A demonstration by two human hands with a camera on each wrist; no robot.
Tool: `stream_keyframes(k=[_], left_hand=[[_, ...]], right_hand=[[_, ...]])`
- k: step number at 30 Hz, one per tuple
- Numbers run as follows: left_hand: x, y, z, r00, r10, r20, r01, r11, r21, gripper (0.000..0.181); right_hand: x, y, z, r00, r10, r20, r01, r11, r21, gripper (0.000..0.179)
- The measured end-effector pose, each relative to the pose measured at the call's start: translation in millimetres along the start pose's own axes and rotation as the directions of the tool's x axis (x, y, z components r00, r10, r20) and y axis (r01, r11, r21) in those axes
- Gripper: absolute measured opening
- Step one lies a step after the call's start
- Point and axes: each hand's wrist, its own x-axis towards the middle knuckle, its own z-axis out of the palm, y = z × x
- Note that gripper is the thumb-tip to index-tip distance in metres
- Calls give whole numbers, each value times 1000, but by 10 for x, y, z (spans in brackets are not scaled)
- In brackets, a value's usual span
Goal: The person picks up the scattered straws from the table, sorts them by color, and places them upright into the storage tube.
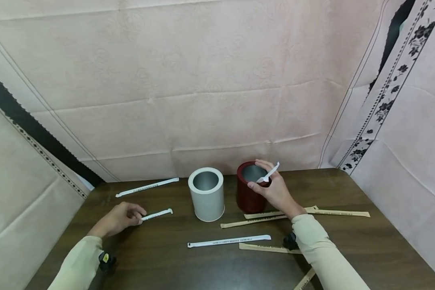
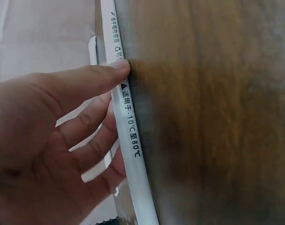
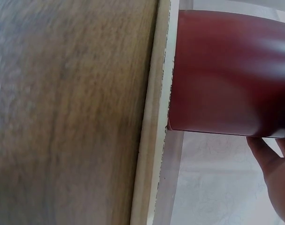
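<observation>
My left hand (image 1: 121, 219) pinches a white paper-wrapped straw (image 1: 157, 214) low over the table's left side. In the left wrist view the thumb lies across this straw (image 2: 133, 126), which carries dark printing. My right hand (image 1: 275, 192) spans the mouth of a red cylindrical canister (image 1: 250, 201), gripping it with the thumb at the near rim and fingers at the far side. A white wrapped straw (image 1: 273, 171) sticks out of that canister, leaning across the fingers. In the right wrist view the fingers touch the side of the red canister (image 3: 231, 75).
A white canister (image 1: 208, 205) stands left of the red one. White wrapped straws lie behind the left hand (image 1: 146, 187) and near the middle (image 1: 230, 241). Several tan wrapped straws (image 1: 340, 212) lie around the right forearm. A pale cloth (image 1: 203, 100) hangs behind the brown table (image 1: 159, 262).
</observation>
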Motion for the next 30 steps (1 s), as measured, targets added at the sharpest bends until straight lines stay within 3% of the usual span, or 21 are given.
stream_keyframes(k=[6,11,13,17,19,22,30], left_hand=[[-21,67,57,999,39,-4,-39,996,82,4],[-27,102,120,994,106,-30,-96,968,233,4],[-26,130,132,991,121,-56,-102,956,275,7],[-44,305,116,979,150,-141,-110,960,259,10],[-51,447,100,962,184,-200,-130,958,255,13],[-62,714,67,926,252,-283,-176,947,269,21],[-146,1541,3,811,376,-449,-290,924,249,22]], right_hand=[[12,-14,-10,1000,-19,-6,19,1000,5,71],[9,1,-1,1000,-26,-9,26,1000,0,71],[1,7,4,1000,-23,-9,23,1000,-3,71],[-26,7,10,1000,-18,-3,18,1000,1,71],[-35,7,12,1000,-18,-1,18,1000,4,71],[-41,10,11,1000,-21,-6,21,1000,2,70],[-12,6,7,1000,-26,-13,26,1000,13,72]])
